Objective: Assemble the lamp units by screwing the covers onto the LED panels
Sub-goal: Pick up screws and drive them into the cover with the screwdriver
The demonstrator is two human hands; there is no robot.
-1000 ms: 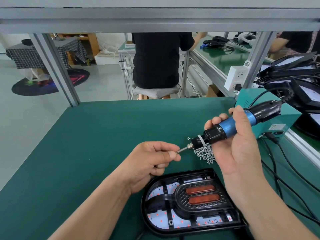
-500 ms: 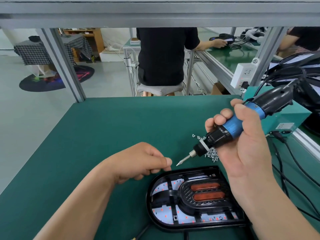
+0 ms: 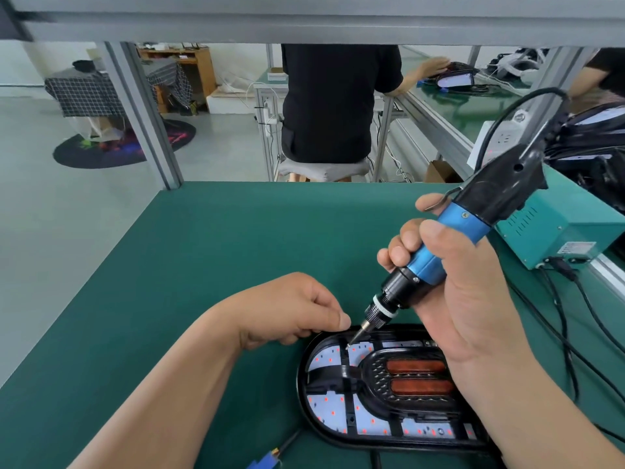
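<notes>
The lamp (image 3: 303, 394) lies flat on the green desk (image 3: 203, 265), with its black cover (image 3: 372, 379) sitting over the white light panel (image 3: 324, 359) with red dots. The right hand (image 3: 473, 299) has its fingers (image 3: 400, 256) wrapped tight round the blue screwdriver (image 3: 439, 257). The tool leans, and its tip (image 3: 355, 338) is down on the lamp's far left corner. The left hand (image 3: 291, 309) is at the lamp's far left rim, just beside the tip. Its fingers (image 3: 341, 321) are curled in, thumb against first finger, and I can see nothing held in them. The screw is too small to see well. Because the tool leans, the tip could slip off the screw and scratch the panel, or the screw could go in crooked. The left thumb is so near the tip that a slip could poke it. The lamp could also slide if the left hand does not hold it. Half a second ago the tip was up in the air past the lamp's far rim, and now it is down on the lamp. The left hand has come closer to the rim. The little pile of screws behind the lamp is now hidden by the right hand.
</notes>
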